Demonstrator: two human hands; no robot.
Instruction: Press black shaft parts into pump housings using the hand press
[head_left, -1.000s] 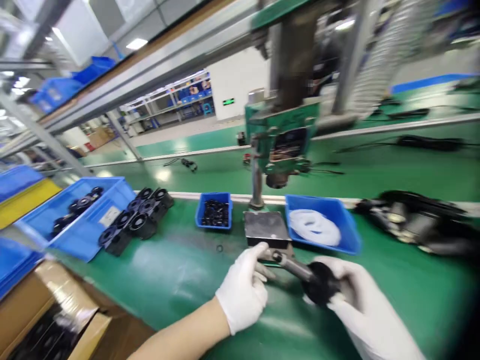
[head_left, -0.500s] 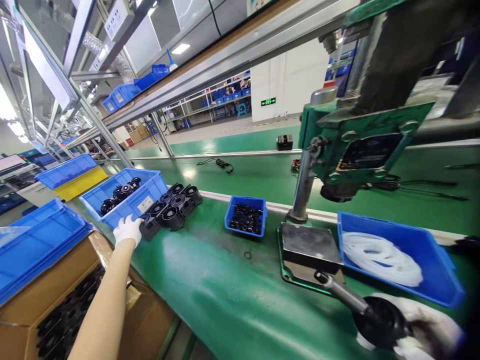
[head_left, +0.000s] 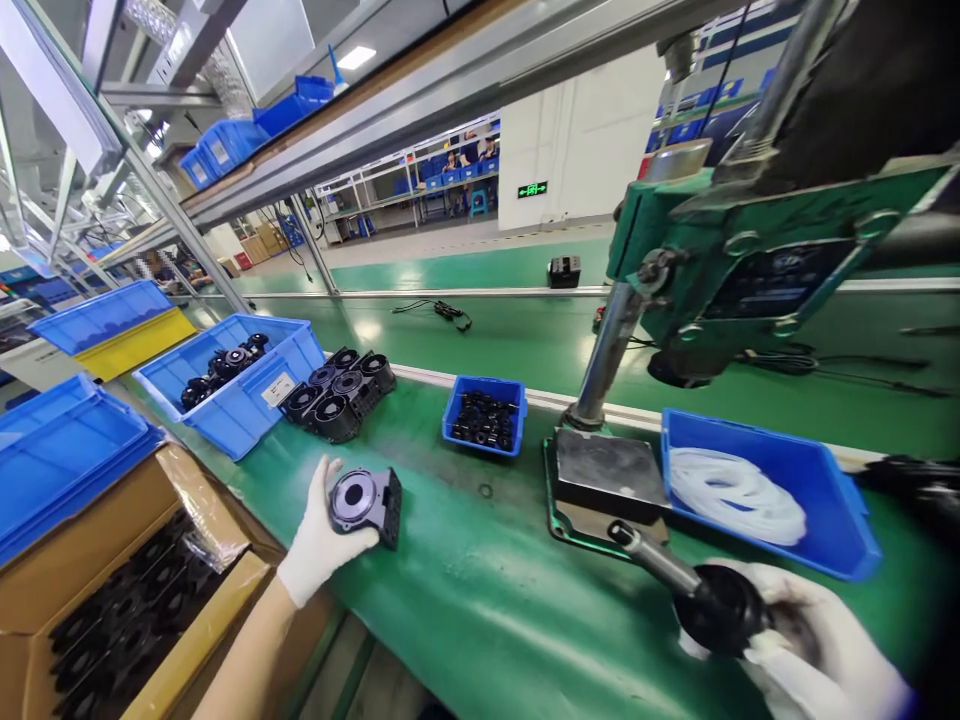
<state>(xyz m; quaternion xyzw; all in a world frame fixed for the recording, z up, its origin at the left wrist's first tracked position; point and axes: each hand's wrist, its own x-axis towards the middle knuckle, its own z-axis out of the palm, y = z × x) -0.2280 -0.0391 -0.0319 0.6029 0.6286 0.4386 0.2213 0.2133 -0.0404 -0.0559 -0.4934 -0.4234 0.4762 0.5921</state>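
My left hand (head_left: 319,540), in a white glove, grips a black plastic housing (head_left: 367,502) with a round ring and a centre hole, held over the green bench. Behind it, several similar black housings (head_left: 337,392) stand together on the bench. At the lower right, my gloved right hand (head_left: 817,630) is closed around a black round part (head_left: 724,608). A grey metal shaft (head_left: 660,560) juts from that part toward the press base. Some of the right hand's fingers are hidden behind the part.
A green bench press (head_left: 750,270) stands at the right over its metal base block (head_left: 607,468). Blue bins hold small black parts (head_left: 484,420), white tubing (head_left: 735,495) and black assemblies (head_left: 225,370). A cardboard box (head_left: 202,650) with more black parts lies at the lower left.
My left hand has come away from the group of housings, moving right and nearer with one housing in it. My right hand still holds the round part, slightly further left in view.
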